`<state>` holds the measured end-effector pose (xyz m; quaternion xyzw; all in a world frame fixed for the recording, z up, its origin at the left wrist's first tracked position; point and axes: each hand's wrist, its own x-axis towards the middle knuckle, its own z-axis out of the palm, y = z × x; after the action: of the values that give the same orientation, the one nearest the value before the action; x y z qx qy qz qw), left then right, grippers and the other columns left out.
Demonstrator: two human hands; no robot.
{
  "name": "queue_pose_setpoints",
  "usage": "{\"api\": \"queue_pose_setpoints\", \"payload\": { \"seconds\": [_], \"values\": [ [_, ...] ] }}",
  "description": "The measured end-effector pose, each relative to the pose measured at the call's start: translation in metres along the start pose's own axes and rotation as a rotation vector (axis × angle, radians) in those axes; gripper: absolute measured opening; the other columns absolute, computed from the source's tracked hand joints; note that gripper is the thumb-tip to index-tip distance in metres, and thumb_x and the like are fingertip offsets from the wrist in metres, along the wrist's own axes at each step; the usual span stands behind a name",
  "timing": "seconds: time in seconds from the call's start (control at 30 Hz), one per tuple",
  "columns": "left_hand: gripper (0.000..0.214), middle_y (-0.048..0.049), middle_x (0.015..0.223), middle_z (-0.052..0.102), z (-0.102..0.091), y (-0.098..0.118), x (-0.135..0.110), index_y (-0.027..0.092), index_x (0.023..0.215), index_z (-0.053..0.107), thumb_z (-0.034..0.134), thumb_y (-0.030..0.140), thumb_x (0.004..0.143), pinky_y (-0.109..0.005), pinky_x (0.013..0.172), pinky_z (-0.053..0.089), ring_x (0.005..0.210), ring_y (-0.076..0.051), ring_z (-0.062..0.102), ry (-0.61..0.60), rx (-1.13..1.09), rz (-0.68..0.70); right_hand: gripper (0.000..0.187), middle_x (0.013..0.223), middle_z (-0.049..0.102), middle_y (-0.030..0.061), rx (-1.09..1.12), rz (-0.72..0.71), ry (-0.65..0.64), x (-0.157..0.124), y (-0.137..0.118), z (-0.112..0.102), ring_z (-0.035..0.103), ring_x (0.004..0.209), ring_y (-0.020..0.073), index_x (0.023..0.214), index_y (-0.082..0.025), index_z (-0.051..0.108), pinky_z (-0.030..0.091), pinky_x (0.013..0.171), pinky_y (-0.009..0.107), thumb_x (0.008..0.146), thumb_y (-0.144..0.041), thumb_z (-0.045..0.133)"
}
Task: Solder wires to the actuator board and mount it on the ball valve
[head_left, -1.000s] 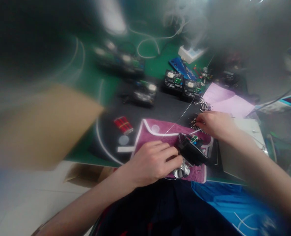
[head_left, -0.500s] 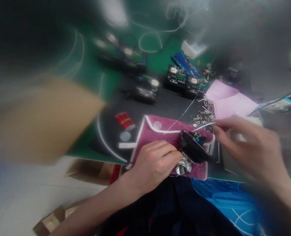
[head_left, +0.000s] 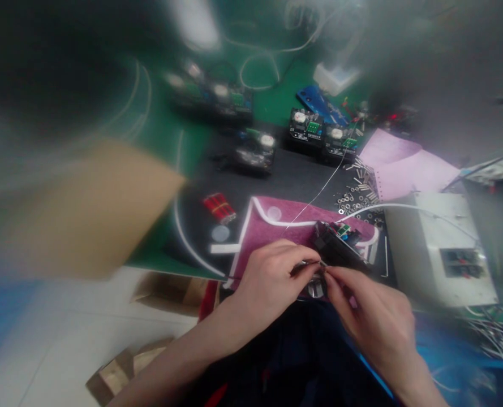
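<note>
My left hand is closed in a pinch over the purple cloth. My right hand pinches too, its fingertips almost meeting the left ones. What the fingers hold is small and mostly covered, so I cannot make it out. Just below the fingertips a shiny round metal part shows, partly hidden. Behind the hands a black housing with a small green circuit board lies tilted on the cloth. A white cable arches right from beside it, and a thin wire runs up from the cloth.
Red cylinders in a bundle lie left of the cloth. Metal spacers and nuts are scattered behind it, near pink paper. Several black circuit modules stand farther back. A grey box is at right, a blue bin below.
My right hand has let go of the white cable and moved left and down to my left fingertips. The grey box has come into fuller view. My left hand stays in nearly the same place.
</note>
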<state>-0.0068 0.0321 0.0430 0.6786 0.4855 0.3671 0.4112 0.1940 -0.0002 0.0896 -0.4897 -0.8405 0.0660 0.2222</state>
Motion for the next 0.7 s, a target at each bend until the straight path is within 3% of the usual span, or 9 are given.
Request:
{"api": "queue_pose_setpoints", "payload": {
  "seconds": [0.17, 0.43, 0.7],
  "values": [
    [0.014, 0.0045, 0.108, 0.08, 0.006, 0.007, -0.008, 0.027, 0.11, 0.073, 0.072, 0.019, 0.099, -0.029, 0.098, 0.058, 0.103, -0.014, 0.075, 0.02, -0.045, -0.059, 0.018, 0.098, 0.078, -0.0018, 0.02, 0.056, 0.028, -0.009, -0.004, 0.007, 0.072, 0.077, 0.006, 0.118, -0.016, 0.07, 0.051, 0.08, 0.019, 0.101, -0.014, 0.073],
    [0.022, 0.0023, 0.128, 0.078, -0.003, 0.006, -0.018, 0.028, 0.125, 0.072, 0.067, 0.022, 0.104, -0.025, 0.111, 0.056, 0.119, -0.013, 0.073, -0.083, -0.14, -0.04, 0.021, 0.109, 0.08, 0.0016, 0.071, 0.118, 0.074, -0.011, -0.008, 0.017, 0.076, 0.093, 0.0096, 0.119, -0.016, 0.072, 0.053, 0.088, 0.02, 0.099, -0.007, 0.072],
    [0.014, 0.0001, 0.117, 0.081, 0.004, -0.005, -0.015, 0.024, 0.114, 0.075, 0.069, 0.019, 0.103, -0.027, 0.103, 0.061, 0.109, -0.014, 0.077, -0.01, -0.137, 0.025, 0.025, 0.111, 0.08, 0.0045, 0.06, 0.096, 0.067, -0.01, -0.01, 0.019, 0.075, 0.094, 0.0108, 0.122, -0.013, 0.072, 0.055, 0.084, 0.021, 0.099, -0.004, 0.07]
  ]
}}
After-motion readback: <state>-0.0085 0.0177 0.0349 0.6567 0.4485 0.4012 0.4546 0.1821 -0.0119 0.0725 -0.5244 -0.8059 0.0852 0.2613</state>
